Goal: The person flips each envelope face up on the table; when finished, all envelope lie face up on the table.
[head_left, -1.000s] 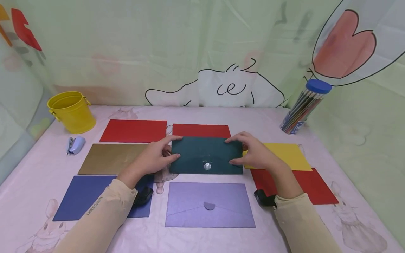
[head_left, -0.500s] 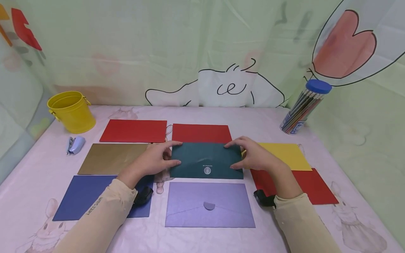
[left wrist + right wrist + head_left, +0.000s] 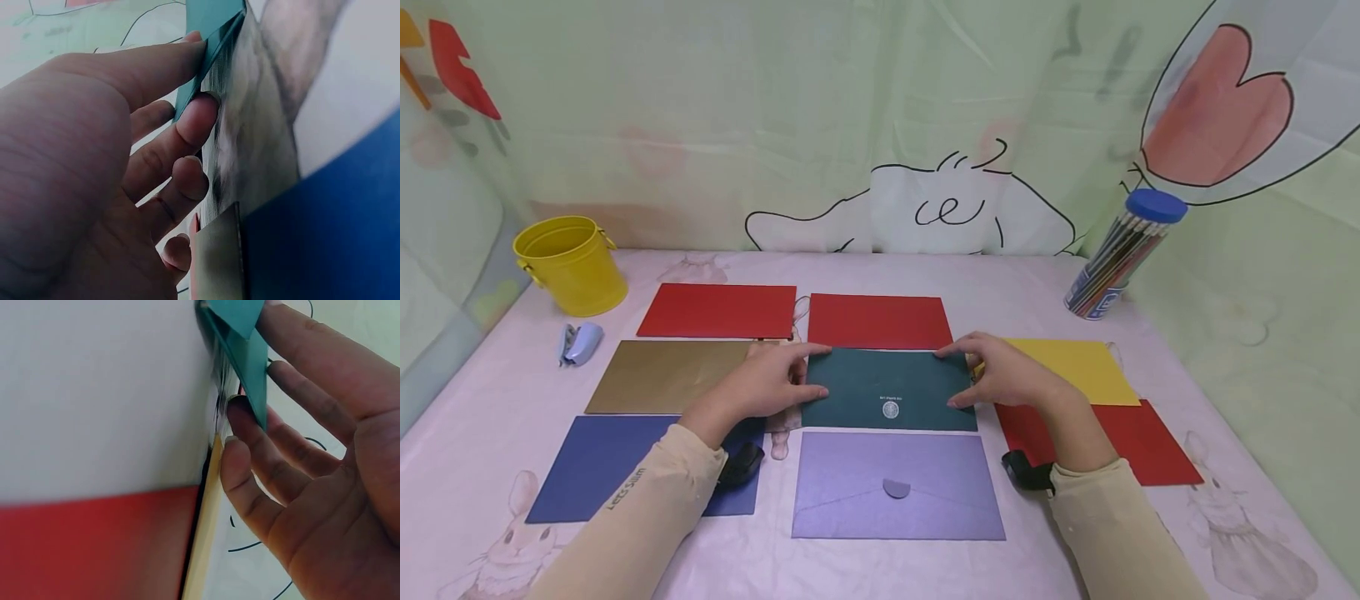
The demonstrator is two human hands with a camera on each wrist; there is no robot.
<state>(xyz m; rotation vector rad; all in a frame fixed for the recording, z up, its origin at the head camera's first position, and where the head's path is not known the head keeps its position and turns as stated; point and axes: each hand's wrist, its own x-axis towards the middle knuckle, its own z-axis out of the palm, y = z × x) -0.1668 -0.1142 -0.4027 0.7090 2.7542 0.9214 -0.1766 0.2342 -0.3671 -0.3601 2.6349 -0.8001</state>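
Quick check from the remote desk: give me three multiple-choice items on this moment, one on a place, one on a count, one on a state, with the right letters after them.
1. Where does the dark green envelope lie?
A. inside the yellow bucket
B. between a red envelope behind it and the lilac envelope in front
C. on the pencil tube

2. How many red envelopes show on the table?
A. one
B. three
C. five

3. How do the hands stand on the green envelope?
A. both pinch its side edges
B. only the left touches it
C. both lie flat, away from it

Answers: 
1 B, the red envelope lies behind it and the lilac envelope in front. 
2 B, two at the back and one at the right. 
3 A, the left hand and the right hand each grip an end.
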